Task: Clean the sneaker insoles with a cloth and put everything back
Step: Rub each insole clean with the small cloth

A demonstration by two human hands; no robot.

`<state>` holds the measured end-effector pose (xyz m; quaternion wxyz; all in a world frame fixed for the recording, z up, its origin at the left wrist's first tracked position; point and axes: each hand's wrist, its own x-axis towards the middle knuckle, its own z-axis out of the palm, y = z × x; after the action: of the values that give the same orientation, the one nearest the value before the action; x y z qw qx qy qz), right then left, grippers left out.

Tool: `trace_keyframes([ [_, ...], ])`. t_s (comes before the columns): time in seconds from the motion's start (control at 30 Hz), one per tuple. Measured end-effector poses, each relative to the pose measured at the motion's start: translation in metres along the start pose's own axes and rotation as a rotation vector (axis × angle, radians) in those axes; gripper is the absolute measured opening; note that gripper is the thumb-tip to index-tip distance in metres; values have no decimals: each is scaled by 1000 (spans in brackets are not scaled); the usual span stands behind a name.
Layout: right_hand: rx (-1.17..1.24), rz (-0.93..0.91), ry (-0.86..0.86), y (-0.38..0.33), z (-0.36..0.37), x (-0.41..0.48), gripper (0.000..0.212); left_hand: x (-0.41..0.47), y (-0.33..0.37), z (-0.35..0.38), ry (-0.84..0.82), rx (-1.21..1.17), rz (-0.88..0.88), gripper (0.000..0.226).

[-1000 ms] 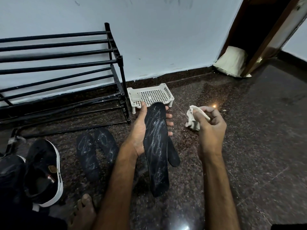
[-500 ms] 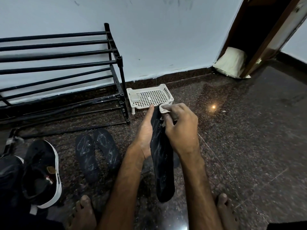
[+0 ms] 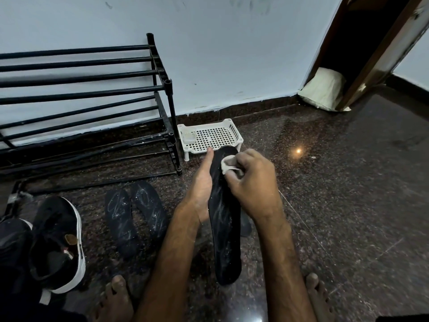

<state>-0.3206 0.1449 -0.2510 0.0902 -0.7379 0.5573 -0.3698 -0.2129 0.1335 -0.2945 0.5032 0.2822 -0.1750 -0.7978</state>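
Step in hand: you are wiping the long black foam insole (image 3: pixel 224 219), judged to be early in its cleaning; whitish streaks show along most of its length.
Left hand: your left hand (image 3: pixel 201 191) cradles the insole from its left edge, palm behind it, forefinger stretched up toward the toe end; it is closed around the insole, not spread.
Right hand: your right hand (image 3: pixel 251 184) is bunched around the small crumpled white cloth (image 3: pixel 228 164), fingers curled, pressing it to the insole's upper end just beside your left forefinger.
Insoles waiting: two more dark insoles (image 3: pixel 135 217) lie side by side on the floor to the left of your left forearm, both marked with white scribbled streaks; judged uncleaned.
Fourth insole: a dark edge shows under your right wrist, behind the held insole; I cannot tell its condition.
Sneaker: the black sneaker with white sole (image 3: pixel 56 242) lies on the floor well to the left of your left arm, with no insole returned to it, as far as I can tell.
Storage: the black metal shoe rack (image 3: pixel 92 94) stands beyond your left hand; the white perforated plastic tray (image 3: pixel 213 135) sits just past your fingertips.
Remaining: finish this insole, wipe the others, refit them, return everything.
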Motion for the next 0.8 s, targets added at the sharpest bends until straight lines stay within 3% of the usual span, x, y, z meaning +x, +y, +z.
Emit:
trace_keyframes([
  [0.13,-50,116,160,-2,-6,1,16,1,-6,4,-17,32,-19,63],
  [0.3,11,-34,-42,-7,-1,5,12,1,-2,2,31,-31,-12,64],
  [0.47,-44,107,114,-2,-8,3,20,1,-5,5,5,19,-21,61],
  [0.63,9,-41,-95,-8,-9,7,13,0,-2,3,26,-38,-4,62],
  [0.73,-63,94,19,-1,-14,6,18,0,-2,3,10,22,-9,64],
  [0.8,-62,79,73,-5,-14,7,19,1,-3,5,-1,19,-10,61],
])
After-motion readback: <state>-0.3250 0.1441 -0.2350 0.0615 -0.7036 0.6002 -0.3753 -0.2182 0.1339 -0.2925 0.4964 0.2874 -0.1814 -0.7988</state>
